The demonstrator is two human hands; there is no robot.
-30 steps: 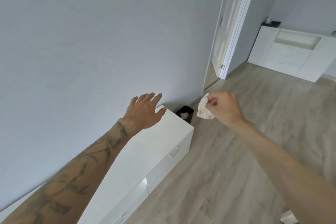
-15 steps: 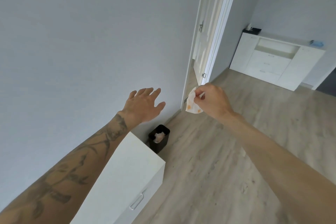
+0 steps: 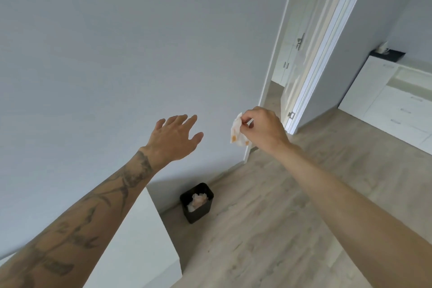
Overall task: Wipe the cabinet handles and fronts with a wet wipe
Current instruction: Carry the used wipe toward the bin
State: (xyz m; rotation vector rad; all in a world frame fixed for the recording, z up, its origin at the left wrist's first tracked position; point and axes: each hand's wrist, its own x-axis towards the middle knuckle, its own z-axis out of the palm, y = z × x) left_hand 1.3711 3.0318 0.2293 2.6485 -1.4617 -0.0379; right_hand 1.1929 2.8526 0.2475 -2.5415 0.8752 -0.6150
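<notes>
My right hand [image 3: 264,130] pinches a crumpled white wet wipe [image 3: 238,132] with orange stains, held in the air in front of the grey wall. My left hand [image 3: 174,139] is stretched forward beside it, fingers straight and spread, holding nothing. The corner of a low white cabinet [image 3: 145,248] shows at the bottom, under my left forearm; its front and handles are out of view. A second white cabinet [image 3: 388,100] with drawers and small handles stands against the far right wall.
A small black bin [image 3: 201,211] with crumpled wipes inside stands on the wood floor between the near cabinet and the wall. An open white door [image 3: 301,58] and its frame lie ahead. A dark tray [image 3: 389,55] sits on the far cabinet.
The view has swung up and forward: the near cabinet slid down out of frame, the bin came fully into sight. Both hands kept their pose, the wipe still pinched.
</notes>
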